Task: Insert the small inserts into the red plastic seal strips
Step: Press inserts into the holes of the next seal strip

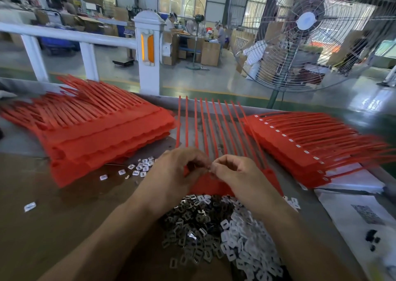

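Observation:
A comb of red plastic seal strips (211, 128) lies in front of me, its thin tails pointing away. Both hands are over its near, flat end. My left hand (171, 173) has its fingers curled over the strip heads. My right hand (237, 173) pinches a small metal insert (211, 167) between thumb and fingertips, right where the two hands meet. A large heap of small metal inserts (220, 231) lies between my forearms. What my left fingertips hold is hidden.
A stack of red strip combs (96, 130) lies to the left, another stack (310, 143) with inserts showing lies to the right on white paper. Loose inserts (139, 167) are scattered left of my hands. A white railing and a big floor fan (306, 34) stand beyond the table.

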`<action>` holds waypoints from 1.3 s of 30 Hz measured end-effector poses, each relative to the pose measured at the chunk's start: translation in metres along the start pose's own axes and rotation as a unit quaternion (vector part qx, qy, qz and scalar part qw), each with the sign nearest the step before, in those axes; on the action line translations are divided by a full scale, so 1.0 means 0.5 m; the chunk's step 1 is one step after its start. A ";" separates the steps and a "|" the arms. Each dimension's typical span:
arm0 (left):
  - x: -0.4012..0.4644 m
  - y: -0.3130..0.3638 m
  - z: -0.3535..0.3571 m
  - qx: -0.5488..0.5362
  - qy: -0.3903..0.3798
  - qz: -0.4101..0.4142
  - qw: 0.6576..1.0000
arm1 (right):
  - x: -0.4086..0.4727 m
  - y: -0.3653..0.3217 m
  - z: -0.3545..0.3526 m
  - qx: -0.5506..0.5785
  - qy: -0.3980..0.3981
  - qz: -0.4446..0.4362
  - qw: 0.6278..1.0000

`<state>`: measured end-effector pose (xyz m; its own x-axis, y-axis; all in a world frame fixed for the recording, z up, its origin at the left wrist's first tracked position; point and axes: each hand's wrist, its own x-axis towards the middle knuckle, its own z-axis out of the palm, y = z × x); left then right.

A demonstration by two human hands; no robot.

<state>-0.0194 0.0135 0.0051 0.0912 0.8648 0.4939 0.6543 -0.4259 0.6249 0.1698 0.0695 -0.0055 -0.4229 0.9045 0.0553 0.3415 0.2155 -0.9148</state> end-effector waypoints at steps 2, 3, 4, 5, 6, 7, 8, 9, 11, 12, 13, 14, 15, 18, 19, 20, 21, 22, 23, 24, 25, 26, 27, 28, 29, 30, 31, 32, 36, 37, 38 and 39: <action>-0.001 -0.002 0.002 0.016 0.003 0.014 1.000 | -0.001 0.005 0.001 0.007 -0.004 0.006 1.000; -0.002 -0.003 0.003 0.024 0.002 0.021 1.000 | -0.001 0.007 0.000 0.012 -0.006 0.009 1.000; -0.003 -0.004 0.004 0.028 0.001 0.026 0.999 | -0.001 0.009 0.000 0.017 -0.009 0.010 1.000; -0.004 -0.004 0.005 0.031 0.001 0.031 0.999 | -0.001 0.010 -0.001 0.023 -0.014 0.011 1.000; -0.005 -0.006 0.006 0.033 0.002 0.035 0.999 | -0.001 0.010 -0.002 0.029 -0.020 0.011 0.999; -0.005 -0.007 0.007 0.035 0.001 0.036 0.999 | -0.002 0.010 -0.002 0.034 -0.024 0.012 0.999; -0.006 -0.008 0.008 0.037 0.002 0.036 0.999 | -0.003 0.010 -0.002 0.036 -0.026 0.013 0.999; -0.006 -0.009 0.009 0.039 0.004 0.036 0.999 | -0.003 0.011 -0.002 0.035 -0.025 0.014 0.999; -0.007 -0.012 0.012 0.039 0.014 0.041 0.998 | -0.003 0.010 -0.001 0.030 -0.024 0.015 0.999; -0.007 -0.013 0.014 0.041 0.017 0.043 0.998 | -0.004 0.010 -0.001 0.029 -0.024 0.015 0.999; -0.007 -0.013 0.015 0.044 0.019 0.045 0.998 | -0.004 0.009 -0.001 0.030 -0.024 0.015 0.999; -0.007 -0.013 0.016 0.045 0.020 0.048 0.998 | -0.004 0.008 0.000 0.031 -0.025 0.016 0.999; -0.006 -0.013 0.016 0.047 0.019 0.052 0.997 | -0.005 0.007 0.000 0.031 -0.027 0.019 0.999; -0.006 -0.012 0.014 0.055 0.015 0.063 0.996 | -0.006 0.003 -0.002 0.027 -0.035 0.030 0.999; -0.006 -0.011 0.014 0.059 0.013 0.066 0.996 | -0.007 0.002 -0.003 0.026 -0.038 0.033 0.998; -0.005 -0.011 0.013 0.063 0.011 0.069 0.996 | -0.007 0.001 -0.005 0.025 -0.041 0.036 0.998; -0.005 -0.011 0.013 0.066 0.009 0.070 0.995 | -0.008 -0.001 -0.006 0.025 -0.043 0.037 0.998; -0.005 -0.011 0.013 0.064 0.007 0.067 0.996 | -0.009 -0.001 -0.007 0.024 -0.045 0.037 0.998; -0.004 -0.012 0.013 0.060 0.008 0.059 0.996 | -0.010 -0.002 -0.008 0.023 -0.045 0.037 0.998; -0.003 -0.015 0.012 0.057 0.011 0.047 0.997 | -0.011 -0.003 -0.009 0.021 -0.045 0.037 0.998; -0.002 -0.019 0.011 0.059 0.019 0.031 0.998 | -0.013 -0.003 -0.009 0.017 -0.043 0.037 0.998; 0.000 -0.025 0.009 0.063 0.031 0.012 0.997 | -0.014 -0.004 -0.009 0.012 -0.042 0.037 0.998; 0.001 -0.033 0.005 0.069 0.044 -0.013 0.997 | -0.015 -0.004 -0.009 0.009 -0.041 0.037 0.998; 0.003 -0.042 0.001 0.072 0.058 -0.043 0.995 | -0.017 -0.005 -0.009 0.008 -0.039 0.036 0.999; 0.004 -0.052 -0.005 0.074 0.071 -0.077 0.992 | -0.018 -0.006 -0.009 0.008 -0.037 0.035 0.999; 0.005 -0.061 -0.012 0.074 0.081 -0.111 0.988 | -0.019 -0.007 -0.008 0.008 -0.036 0.033 0.999; 0.004 -0.070 -0.018 0.077 0.085 -0.143 0.983 | -0.020 -0.009 -0.008 0.007 -0.035 0.032 0.999; 0.004 -0.078 -0.023 0.080 0.084 -0.171 0.978 | -0.020 -0.009 -0.008 0.006 -0.035 0.031 0.999; 0.004 -0.089 -0.035 0.065 0.064 -0.229 0.969 | -0.022 -0.011 -0.008 0.007 -0.034 0.027 0.999; 0.005 -0.088 -0.036 0.072 0.057 -0.232 0.968 | -0.022 -0.010 -0.009 0.008 -0.033 0.026 0.999; 0.005 -0.088 -0.036 0.081 0.048 -0.232 0.968 | -0.022 -0.010 -0.009 0.009 -0.032 0.026 0.999; 0.005 -0.087 -0.034 0.090 0.039 -0.230 0.968 | -0.022 -0.010 -0.009 0.009 -0.031 0.025 0.999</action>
<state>-0.0605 0.0294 -0.0104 -0.2944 0.9258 0.2371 0.7330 0.0596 0.6776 0.1765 0.0600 0.0002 -0.4572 0.8893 -0.0154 0.3483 0.1631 -0.9231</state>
